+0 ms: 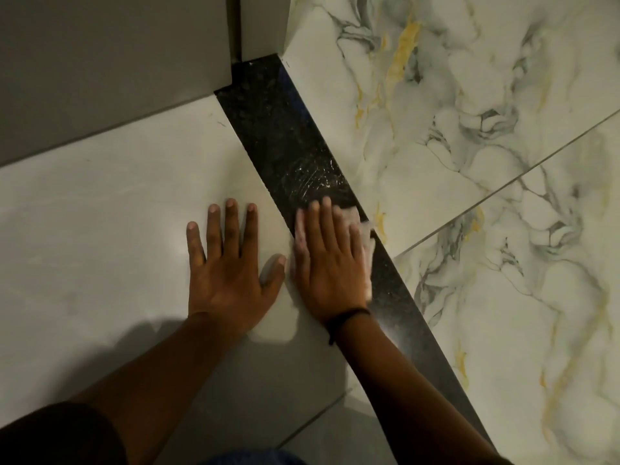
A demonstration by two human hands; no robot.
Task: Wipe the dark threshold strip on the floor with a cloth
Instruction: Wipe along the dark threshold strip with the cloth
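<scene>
Pressed flat with fingers spread, the right grip (pixel 330 260) pins the pale cloth (pixel 367 243) onto the dark threshold strip (pixel 285 135) between the floor tiles, while the left grip (pixel 228 263) is splayed empty on the plain tile (pixel 100 213), presumably for support.

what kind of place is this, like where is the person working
Most likely a doorway inside a home, perhaps into a bathroom. A dark threshold strip divides plain pale floor tiles from marble-patterned tiles, and a grey door frame stands at its far end.
</scene>
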